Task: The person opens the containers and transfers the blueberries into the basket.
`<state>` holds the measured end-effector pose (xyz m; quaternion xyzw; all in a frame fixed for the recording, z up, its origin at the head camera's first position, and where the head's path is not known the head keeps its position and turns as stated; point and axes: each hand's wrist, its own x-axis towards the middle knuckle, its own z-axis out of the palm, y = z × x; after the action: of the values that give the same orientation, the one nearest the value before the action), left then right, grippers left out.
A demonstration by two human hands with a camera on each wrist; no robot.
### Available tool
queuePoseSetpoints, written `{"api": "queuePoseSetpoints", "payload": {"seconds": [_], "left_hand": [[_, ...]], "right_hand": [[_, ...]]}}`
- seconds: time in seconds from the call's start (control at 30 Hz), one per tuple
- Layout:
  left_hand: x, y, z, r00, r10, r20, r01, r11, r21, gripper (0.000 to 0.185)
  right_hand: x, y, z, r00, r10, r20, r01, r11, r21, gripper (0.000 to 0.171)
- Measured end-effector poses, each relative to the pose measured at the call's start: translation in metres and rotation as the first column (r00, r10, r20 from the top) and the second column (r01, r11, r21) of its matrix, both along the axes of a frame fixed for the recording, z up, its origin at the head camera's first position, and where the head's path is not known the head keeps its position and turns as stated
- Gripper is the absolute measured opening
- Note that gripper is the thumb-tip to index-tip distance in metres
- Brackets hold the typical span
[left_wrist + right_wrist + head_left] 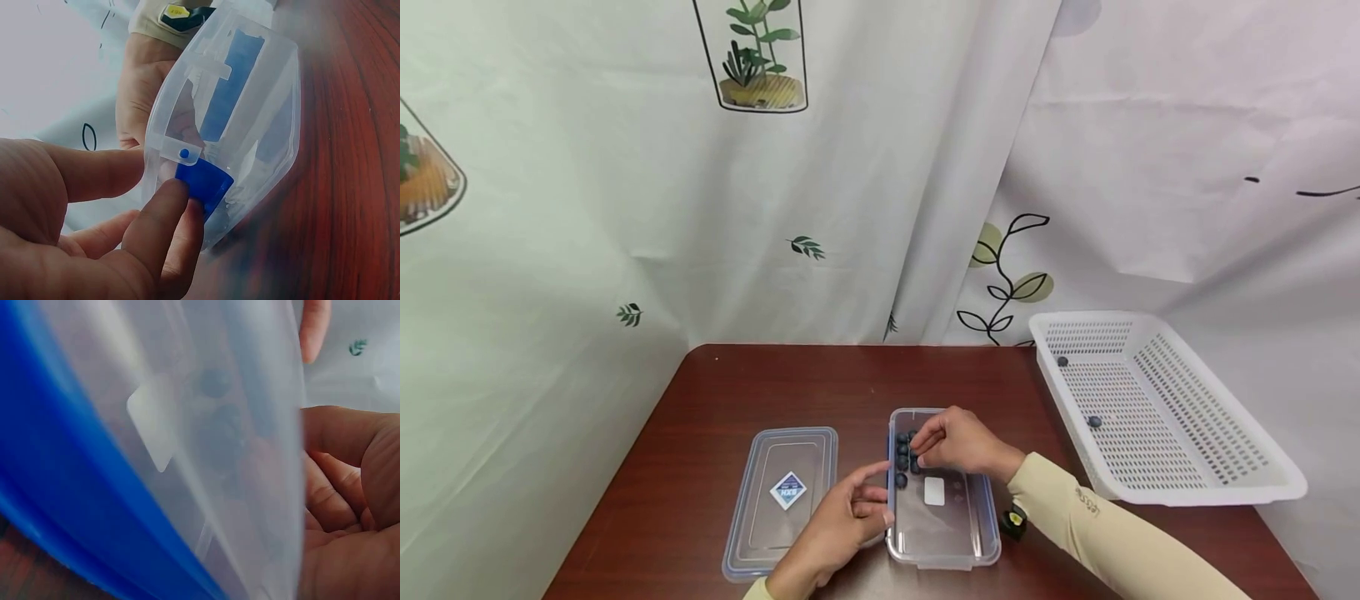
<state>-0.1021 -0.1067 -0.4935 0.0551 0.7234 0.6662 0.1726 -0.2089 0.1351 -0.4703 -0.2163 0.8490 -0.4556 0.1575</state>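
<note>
Berries, round and dark blue, grouped in upper left part of clear rectangular plastic container, lower centre of frame. Right hand over them, fingers bent; pinch on berry cannot be told. Left hand, fingers relaxed, touching container's left side.

The box is blocked at left by the left hand, at its far end by the right hand; its near end can be entered.

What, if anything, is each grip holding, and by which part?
The left grip holds the clear plastic container at its blue side latch; whether the right grip, over the blueberries, holds one cannot be told.
</note>
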Motion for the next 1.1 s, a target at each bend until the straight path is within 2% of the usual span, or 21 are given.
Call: {"api": "queuePoseSetpoints", "payload": {"seconds": [0.37, 0.6, 0.87, 1.1], "left_hand": [[0.001, -0.001, -0.001, 1.0, 0.014, -0.007, -0.013, 1.0, 0.014, 0.07], [0.002, -0.001, -0.001, 1.0, 0.011, 0.003, -0.011, 1.0, 0.01, 0.071], [0.001, 0.0, -0.001, 1.0, 0.006, -0.017, -0.005, 1.0, 0.006, 0.071], [0.0, 0.002, -0.004, 1.0, 0.008, -0.016, -0.008, 1.0, -0.003, 0.071]], "right_hand": [[0.0, -0.012, -0.008, 0.996, 0.003, -0.094, 0.004, 0.997, 0.078, 0.016], [0.002, -0.016, -0.011, 0.997, 0.016, -0.075, -0.008, 0.995, 0.104, 0.018], [0.004, -0.019, -0.015, 0.99, 0.055, -0.128, -0.037, 0.99, 0.139, 0.018], [0.005, -0.018, -0.014, 0.991, 0.063, -0.116, -0.049, 0.992, 0.12, 0.018]]}}
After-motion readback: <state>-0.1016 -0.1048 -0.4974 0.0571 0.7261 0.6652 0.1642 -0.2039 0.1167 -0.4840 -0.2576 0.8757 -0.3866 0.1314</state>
